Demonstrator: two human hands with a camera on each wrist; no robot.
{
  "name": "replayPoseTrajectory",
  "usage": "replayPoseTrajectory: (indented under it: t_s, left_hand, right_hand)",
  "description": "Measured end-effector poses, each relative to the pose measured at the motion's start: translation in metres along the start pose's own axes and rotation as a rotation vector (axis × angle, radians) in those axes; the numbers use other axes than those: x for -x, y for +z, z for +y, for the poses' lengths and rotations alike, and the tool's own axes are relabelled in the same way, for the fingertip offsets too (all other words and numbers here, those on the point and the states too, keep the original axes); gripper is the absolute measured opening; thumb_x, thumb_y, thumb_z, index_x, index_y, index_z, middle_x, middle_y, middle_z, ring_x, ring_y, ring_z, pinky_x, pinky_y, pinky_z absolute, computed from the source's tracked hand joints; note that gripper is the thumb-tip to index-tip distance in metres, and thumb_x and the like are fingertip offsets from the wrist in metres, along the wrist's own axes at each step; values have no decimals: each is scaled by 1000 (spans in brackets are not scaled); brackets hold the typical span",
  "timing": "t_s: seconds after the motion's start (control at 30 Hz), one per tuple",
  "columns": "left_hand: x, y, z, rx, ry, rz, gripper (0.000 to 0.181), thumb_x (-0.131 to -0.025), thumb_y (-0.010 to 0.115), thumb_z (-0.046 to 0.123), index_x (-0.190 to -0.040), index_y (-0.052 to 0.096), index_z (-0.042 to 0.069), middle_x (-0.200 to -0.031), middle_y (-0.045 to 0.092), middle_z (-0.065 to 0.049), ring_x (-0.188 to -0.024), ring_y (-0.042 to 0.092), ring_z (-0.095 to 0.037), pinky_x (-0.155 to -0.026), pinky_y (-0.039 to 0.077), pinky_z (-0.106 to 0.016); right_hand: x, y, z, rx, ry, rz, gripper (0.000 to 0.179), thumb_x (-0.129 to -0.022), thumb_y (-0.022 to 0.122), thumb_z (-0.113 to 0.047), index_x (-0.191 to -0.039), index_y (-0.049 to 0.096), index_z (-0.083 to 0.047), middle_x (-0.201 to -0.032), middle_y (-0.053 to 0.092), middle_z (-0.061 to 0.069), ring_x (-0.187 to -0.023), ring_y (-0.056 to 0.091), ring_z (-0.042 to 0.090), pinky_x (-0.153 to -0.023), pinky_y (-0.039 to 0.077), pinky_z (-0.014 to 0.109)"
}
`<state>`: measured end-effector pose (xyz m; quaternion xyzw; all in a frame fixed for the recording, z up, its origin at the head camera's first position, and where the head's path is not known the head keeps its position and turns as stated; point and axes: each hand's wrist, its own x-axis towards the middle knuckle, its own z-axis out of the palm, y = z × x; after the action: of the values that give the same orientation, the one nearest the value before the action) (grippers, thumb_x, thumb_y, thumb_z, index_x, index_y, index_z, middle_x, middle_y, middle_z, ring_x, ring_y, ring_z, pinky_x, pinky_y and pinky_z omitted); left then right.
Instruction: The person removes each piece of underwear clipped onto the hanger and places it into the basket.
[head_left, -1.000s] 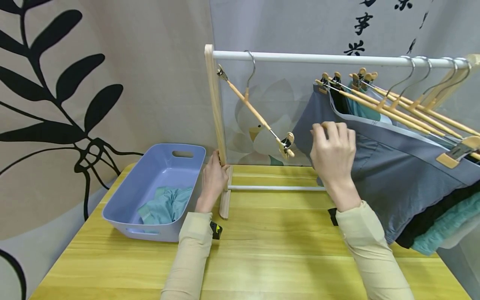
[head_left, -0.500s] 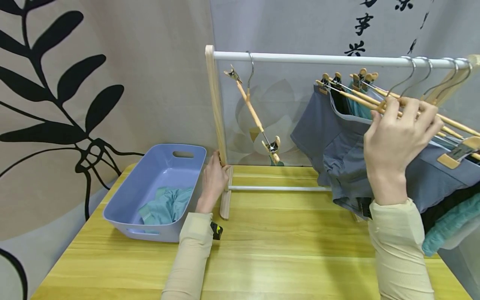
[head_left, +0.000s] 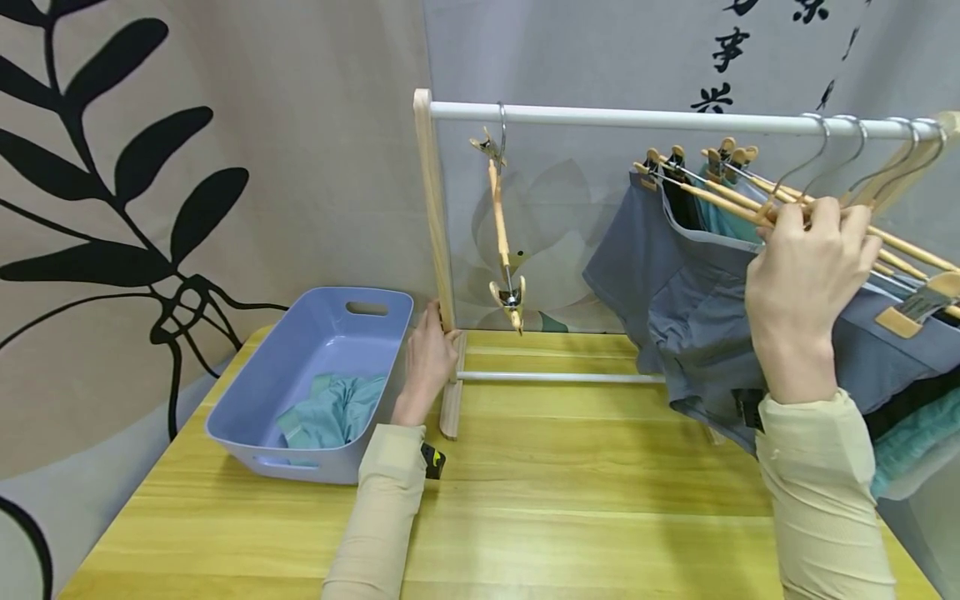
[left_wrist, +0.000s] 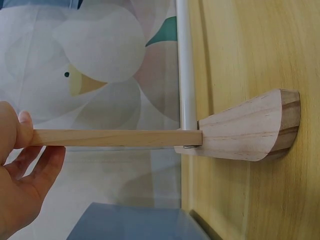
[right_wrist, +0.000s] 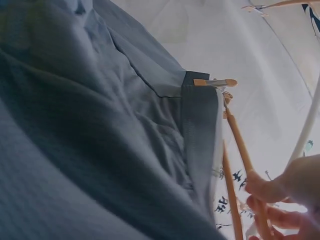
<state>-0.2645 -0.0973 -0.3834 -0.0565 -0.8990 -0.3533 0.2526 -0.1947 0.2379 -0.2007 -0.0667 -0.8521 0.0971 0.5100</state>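
My left hand [head_left: 430,358] grips the left wooden post [left_wrist: 115,137] of the clothes rack, thumb and fingers on either side of it in the left wrist view. At the right, my right hand [head_left: 806,292] holds the wooden bar of the front clip hanger [right_wrist: 240,140], fingers curled round it. Grey-blue shorts [head_left: 697,308] hang from that hanger by its clips. Behind them hang black and teal garments on several more hangers. A bare clip hanger [head_left: 500,217] dangles near the rail's left end, seen nearly end-on.
The white top rail [head_left: 600,117] spans the rack, with a lower white bar [head_left: 555,377] near the table [head_left: 540,517]. Left of the rack stands a blue-purple basket [head_left: 240,400] with a crumpled teal garment [head_left: 333,408] inside. A printed curtain hangs behind.
My right hand has moved right and up from beside the shorts to the front hanger's bar and taken hold of it. The bare hanger has swivelled on its hook. My left hand stayed put.
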Motion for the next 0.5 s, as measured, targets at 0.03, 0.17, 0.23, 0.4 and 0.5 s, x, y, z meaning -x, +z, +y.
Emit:
replayPoseTrajectory:
  t_s: [0.03,0.17,0.23,0.4,0.5]
  left_hand:
    - [0,0,0,1,0,2,45,-89,63,10,-129,44,-2,-106,61,-20,-86,64,-40,-72,53,-49]
    - [0,0,1,9,2,2,45,-89,64,9,-129,44,-2,-106,61,-20,-86,64,-41,-73,53,-50]
    - [0,0,1,15,5,0,46,-89,64,8,-129,44,-2,-106,61,-21,-87,64,-41,-73,53,-49]
    - [0,-1,1,20,7,0,46,-88,63,7,-129,44,-2,-107,61,-21,-87,64,-41,-74,54,-50]
    - [0,-1,1,14,5,2,46,-88,63,6,-129,44,-2,-106,61,-21,-88,64,-41,-74,53,-51]
  right_hand:
    - [0,1,0,-14,-4,14,31,-97,50,-13,-110,63,12,-104,58,32,-98,46,50,-84,35,59]
    - [1,6,0,-42,-7,79,35,-97,50,-17,-109,64,12,-102,58,33,-96,46,49,-80,35,59]
    - [0,7,0,-52,-9,112,37,-97,49,-19,-109,64,12,-100,58,32,-95,46,49,-80,35,58]
    - [-3,7,-3,-71,-8,171,41,-98,47,-24,-111,65,10,-99,59,30,-95,46,47,-79,35,55]
    - [-4,5,-5,-82,-2,182,42,-97,47,-26,-111,65,9,-99,59,30,-95,46,46,-80,35,54]
